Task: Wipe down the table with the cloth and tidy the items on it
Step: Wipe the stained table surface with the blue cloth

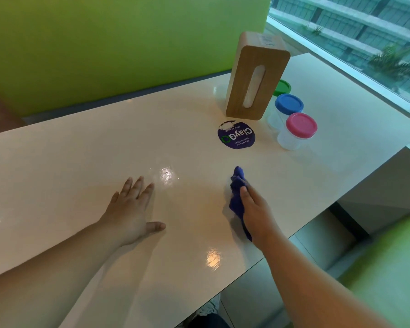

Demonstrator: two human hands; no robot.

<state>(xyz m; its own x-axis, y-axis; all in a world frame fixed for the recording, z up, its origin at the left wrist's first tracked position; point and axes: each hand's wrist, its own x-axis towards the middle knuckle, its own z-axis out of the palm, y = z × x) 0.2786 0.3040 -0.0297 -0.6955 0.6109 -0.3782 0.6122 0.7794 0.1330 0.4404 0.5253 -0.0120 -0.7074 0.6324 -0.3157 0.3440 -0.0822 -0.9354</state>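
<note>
- Glossy and cream-coloured, the table (pixel 81 162) fills most of the head view, with a green partition (pixel 104 43) across the upper left and a window (pixel 365 31) at the upper right.
- At lower centre, the left hand (pixel 130 214) lies flat on the tabletop, fingers straight and spread and holding nothing; I judge it is there to brace the body while the other arm works.
- Right of centre, the right hand (pixel 256 214) grasps the cloth (pixel 237 200), a blue rag bunched under the palm with the thumb lying across it. It is pressed to the surface near the table's right edge, and bunching it likely gives a firmer pad for wiping.
- A wooden tissue box (pixel 256 76) stands on end in the upper right.
- Just right of the box, three clear jars form a close row: a green-lidded jar (pixel 282 87) half hidden behind the box, then a blue-lidded jar (pixel 289 104), then a pink-lidded jar (pixel 301 125).
- Grouped near the window side, these items look tidied out of the wiping path.
- A round purple sticker (pixel 236 135) sits on the table just below the box, between it and the cloth.
- Wiping appears to be the step in hand.
</note>
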